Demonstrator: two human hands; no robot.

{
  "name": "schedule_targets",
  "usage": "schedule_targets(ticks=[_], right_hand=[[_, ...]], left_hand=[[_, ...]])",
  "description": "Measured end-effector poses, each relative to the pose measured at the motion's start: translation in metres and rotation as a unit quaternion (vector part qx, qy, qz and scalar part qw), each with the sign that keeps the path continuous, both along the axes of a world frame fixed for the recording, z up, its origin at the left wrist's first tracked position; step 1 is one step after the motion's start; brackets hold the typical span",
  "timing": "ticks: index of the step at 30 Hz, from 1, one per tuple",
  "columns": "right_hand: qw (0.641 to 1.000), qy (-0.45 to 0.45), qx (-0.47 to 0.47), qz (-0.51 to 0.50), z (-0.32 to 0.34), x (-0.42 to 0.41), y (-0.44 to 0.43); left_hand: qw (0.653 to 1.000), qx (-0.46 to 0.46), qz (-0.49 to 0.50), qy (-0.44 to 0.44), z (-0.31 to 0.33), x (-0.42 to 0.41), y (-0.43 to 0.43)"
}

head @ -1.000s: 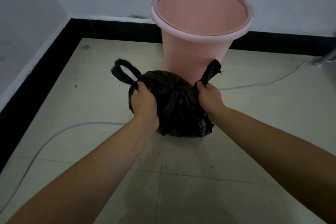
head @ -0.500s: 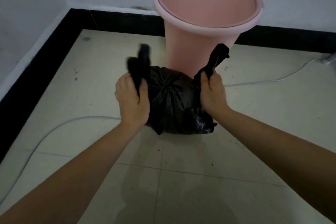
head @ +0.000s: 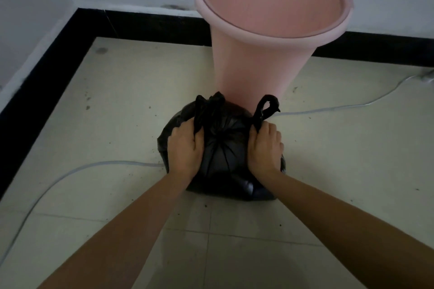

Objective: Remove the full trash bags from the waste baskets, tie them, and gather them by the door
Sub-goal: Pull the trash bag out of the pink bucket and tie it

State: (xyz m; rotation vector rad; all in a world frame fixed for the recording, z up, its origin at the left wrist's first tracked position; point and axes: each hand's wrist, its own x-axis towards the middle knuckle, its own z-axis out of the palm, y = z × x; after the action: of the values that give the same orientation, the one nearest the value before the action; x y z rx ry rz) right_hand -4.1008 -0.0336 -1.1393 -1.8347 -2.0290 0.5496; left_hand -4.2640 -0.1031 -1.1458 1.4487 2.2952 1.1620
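A full black trash bag (head: pixel 223 148) sits on the tiled floor just in front of a pink waste basket (head: pixel 258 58). The basket stands upright and I see nothing inside it. My left hand (head: pixel 184 148) grips the bag's left handle strip, which sticks up beside the bag's gathered top. My right hand (head: pixel 264 145) grips the right handle, whose loop pokes up above my fingers. Both hands press down on the bag's sides. The bag's lower front is partly hidden by my wrists.
A thin white cable (head: pixel 82 169) runs across the floor from the left under the bag and on to the right (head: pixel 352 105). A black skirting band (head: pixel 47 65) lines the white walls in this corner. Open tiled floor lies in front and to both sides.
My hands have lowered the handles and pressed in onto the bag. The left handle has swung from far left toward the bag's middle. The view has moved closer.
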Motion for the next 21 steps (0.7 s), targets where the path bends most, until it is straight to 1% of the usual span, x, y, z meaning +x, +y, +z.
schedule_targets(ticks=[2, 4, 7, 10, 12, 15, 17, 19, 20, 21], right_hand=[[1.000, 0.017, 0.008, -0.004, 0.002, -0.005, 0.002], [1.000, 0.014, 0.012, 0.008, 0.000, -0.009, 0.001], [0.998, -0.015, 0.026, 0.054, -0.006, -0.002, -0.002], [0.994, -0.066, 0.039, 0.078, -0.009, 0.002, -0.004], [0.992, -0.092, 0.023, 0.086, -0.006, -0.001, -0.007], [0.989, -0.106, 0.002, 0.103, -0.002, 0.005, -0.008], [0.989, -0.071, -0.042, 0.124, 0.004, 0.013, -0.002], [0.991, 0.021, -0.071, 0.108, 0.018, 0.020, 0.000], [0.991, 0.061, -0.069, 0.092, 0.027, 0.020, 0.001], [0.991, 0.092, -0.057, 0.079, 0.037, 0.020, 0.002]], left_hand=[[1.000, 0.003, 0.012, -0.012, -0.001, 0.002, 0.004], [1.000, 0.000, 0.022, -0.021, -0.002, 0.002, 0.006], [0.999, 0.000, 0.013, -0.031, 0.004, 0.009, 0.002], [1.000, -0.024, 0.012, -0.006, 0.007, 0.011, -0.001], [0.998, -0.053, 0.011, 0.019, 0.007, 0.013, -0.005], [0.997, -0.082, -0.010, 0.002, 0.006, 0.017, -0.014], [0.994, -0.091, -0.025, -0.051, 0.010, 0.016, -0.018], [0.989, -0.076, -0.023, -0.128, 0.026, 0.016, -0.022], [0.985, -0.060, -0.018, -0.158, 0.037, 0.017, -0.022], [0.985, -0.044, -0.009, -0.168, 0.048, 0.018, -0.021]])
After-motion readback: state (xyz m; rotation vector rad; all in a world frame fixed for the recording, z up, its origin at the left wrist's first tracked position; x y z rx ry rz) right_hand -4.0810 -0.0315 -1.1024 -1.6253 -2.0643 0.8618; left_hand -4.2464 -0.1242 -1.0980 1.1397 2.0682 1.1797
